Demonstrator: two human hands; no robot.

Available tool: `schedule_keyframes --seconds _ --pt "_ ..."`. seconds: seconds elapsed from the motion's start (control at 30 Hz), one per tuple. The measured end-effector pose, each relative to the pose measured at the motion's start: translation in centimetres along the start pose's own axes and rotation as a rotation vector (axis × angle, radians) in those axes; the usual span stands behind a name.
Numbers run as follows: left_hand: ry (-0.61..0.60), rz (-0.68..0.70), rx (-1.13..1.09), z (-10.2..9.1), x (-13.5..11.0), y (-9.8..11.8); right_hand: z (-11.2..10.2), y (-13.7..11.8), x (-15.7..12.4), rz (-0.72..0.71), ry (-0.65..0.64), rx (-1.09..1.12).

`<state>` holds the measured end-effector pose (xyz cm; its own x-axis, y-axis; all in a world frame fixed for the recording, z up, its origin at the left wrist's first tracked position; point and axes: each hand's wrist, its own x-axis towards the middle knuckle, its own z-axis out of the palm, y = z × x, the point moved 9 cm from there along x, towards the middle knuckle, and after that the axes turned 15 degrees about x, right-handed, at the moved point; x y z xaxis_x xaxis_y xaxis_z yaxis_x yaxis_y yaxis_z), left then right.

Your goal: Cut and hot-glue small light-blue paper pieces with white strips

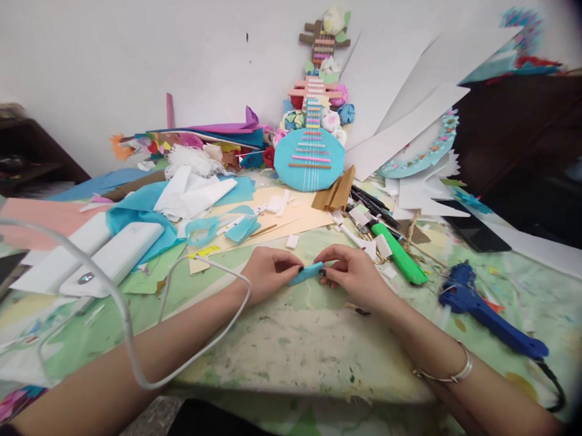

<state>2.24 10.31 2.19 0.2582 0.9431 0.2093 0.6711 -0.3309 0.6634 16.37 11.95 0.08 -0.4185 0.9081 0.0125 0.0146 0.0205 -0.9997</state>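
Note:
Between my two hands, just above the table, is a small narrow strip of blue paper [306,274]. My left hand [269,272] pinches its left end between thumb and fingers. At the right end, the thumb and fingertips of my right hand [349,272] are closed on the same strip. A small white piece [292,241] lies just beyond my hands. Farther back, a blue paper lute [309,158] with white strings and coloured bars leans upright among paper flowers. Cut blue paper pieces [241,227] lie to the left.
A blue hot glue gun [483,310] and a green utility knife [399,253] lie to the right, near a black phone [474,226]. White power banks [112,259] sit on the left. A white cable [125,314] loops over my left forearm. Paper scraps crowd the back.

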Motion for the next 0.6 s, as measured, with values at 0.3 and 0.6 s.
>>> schedule_keyframes --seconds 0.3,0.6 --pt "0.057 0.177 0.157 -0.7 -0.3 1.8 -5.1 -10.2 -7.7 -0.304 0.424 -0.76" --pt "0.144 0.404 0.223 -1.0 -1.0 3.3 -18.2 -2.6 -17.5 0.137 0.591 -1.563"
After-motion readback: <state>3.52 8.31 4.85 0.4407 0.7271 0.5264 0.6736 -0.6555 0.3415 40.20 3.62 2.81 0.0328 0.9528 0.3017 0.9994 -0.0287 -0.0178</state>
